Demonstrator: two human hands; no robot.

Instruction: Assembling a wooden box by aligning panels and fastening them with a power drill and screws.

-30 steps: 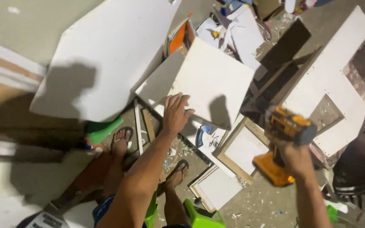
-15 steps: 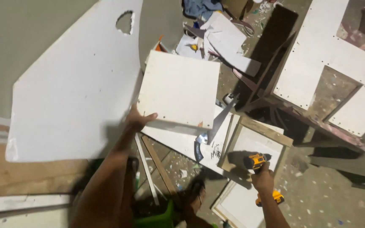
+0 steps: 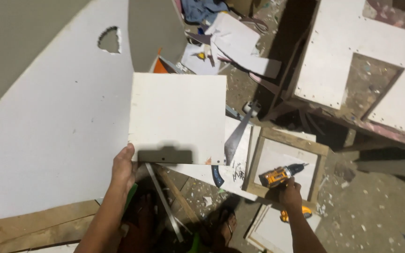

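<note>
My left hand (image 3: 123,167) grips the lower left corner of a square white board (image 3: 179,117) and holds it lifted above the clutter. My right hand (image 3: 290,194) holds a yellow and black cordless drill (image 3: 277,176), its bit pointing right over a wooden-framed white panel (image 3: 284,164). A handsaw (image 3: 233,143) lies between the board and that framed panel, its dark handle toward me. My sandalled feet (image 3: 221,225) show at the bottom of the view.
A large white sheet (image 3: 57,126) with a notch cut in it lies at the left. A big white panel structure (image 3: 357,61) with cut-outs stands at the upper right. Paper, cloth and scraps litter the far floor. Wooden planks (image 3: 33,229) lie at the lower left.
The square board has come up and closer, my left hand now gripping its lower left corner. My right hand with the drill has dropped lower, over the framed panel.
</note>
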